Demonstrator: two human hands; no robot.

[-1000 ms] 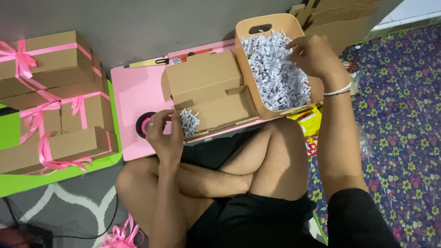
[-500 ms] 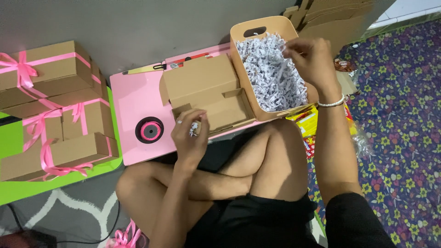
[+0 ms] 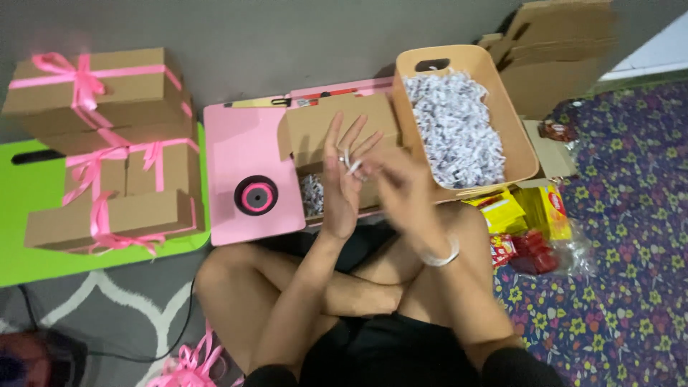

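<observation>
Shredded paper (image 3: 352,166) strands pinched between left hand (image 3: 340,188) and blurred right hand (image 3: 401,188) fingers, above open carton (image 3: 337,129); filling step, strands likely need dropping in.

A pink flat tray (image 3: 236,154) lies on the floor by the grey wall. On the tray sits a round black and pink roll of ribbon (image 3: 256,195). Left of the tray is a bright green mat (image 3: 29,215). On that mat stands a pile of brown cardboard boxes tied with pink ribbon bows (image 3: 107,143), stacked on each other. Below the tray, near the bottom edge, lies a loose bunch of pink ribbon (image 3: 188,362) on a grey and white rug (image 3: 107,308). Far right of the tray lie yellow snack packs (image 3: 527,208) and red snack packs (image 3: 523,251) on a purple carpet with flowers (image 3: 616,287). Flat brown cardboard sheets (image 3: 559,50) lean at the top right, well apart from the tray.
</observation>
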